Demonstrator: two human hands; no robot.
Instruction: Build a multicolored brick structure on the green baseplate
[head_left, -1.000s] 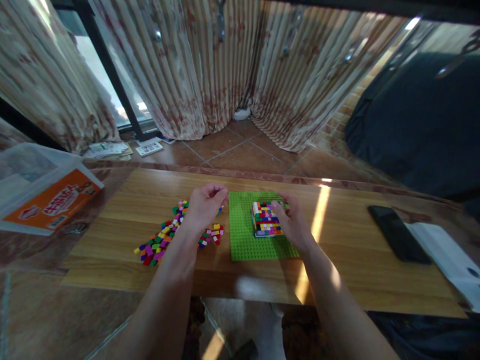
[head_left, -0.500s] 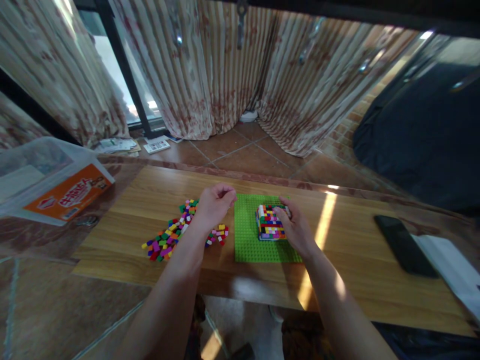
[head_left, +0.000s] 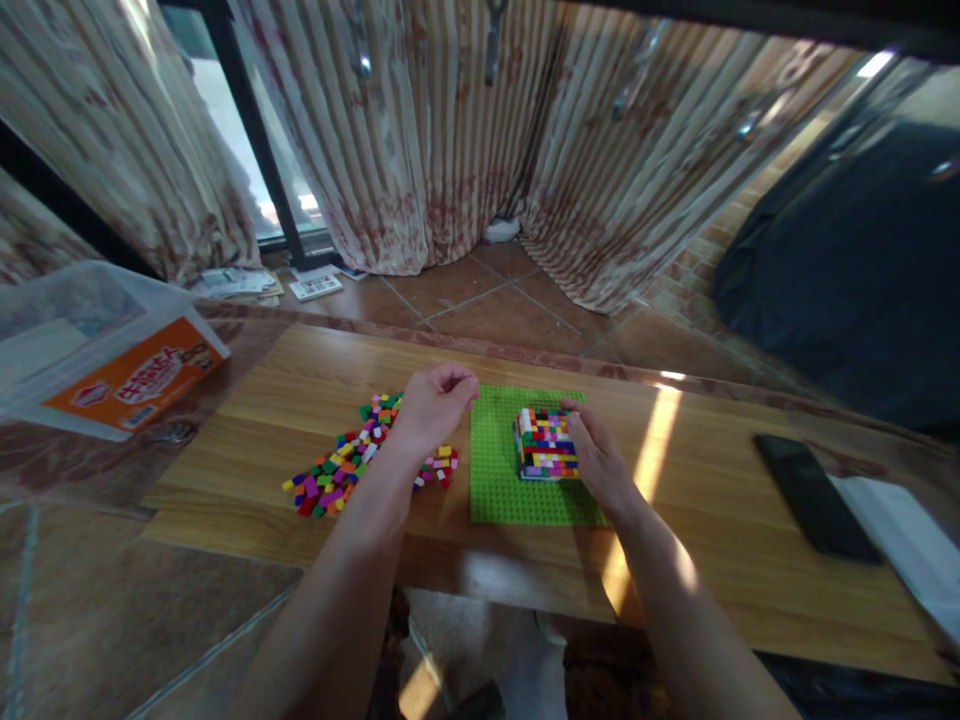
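Note:
A green studded baseplate [head_left: 495, 500] lies on the wooden table, and a low block of many-coloured toy bricks [head_left: 544, 450] stands on it. My right hand [head_left: 596, 455] is curled around the block's right end, thumb near its top and fingers at the far side; it hides that end. Over the left edge of the baseplate, my left hand [head_left: 435, 405] is closed in a pinch. Whatever is between those fingertips is too small to make out. Under and beside my left forearm spreads a pile of loose toy bricks [head_left: 337, 470].
Left of the table [head_left: 247, 430] stands a clear plastic bin [head_left: 161, 315] with an orange label. A dark phone [head_left: 814, 495] and a white paper [head_left: 900, 540] lie at the right. Striped curtains [head_left: 450, 150] hang beyond the table.
My right thumb has drawn back slightly to the right along the top of the block. The left hand stays pinched in nearly the same place. The view has shifted a little.

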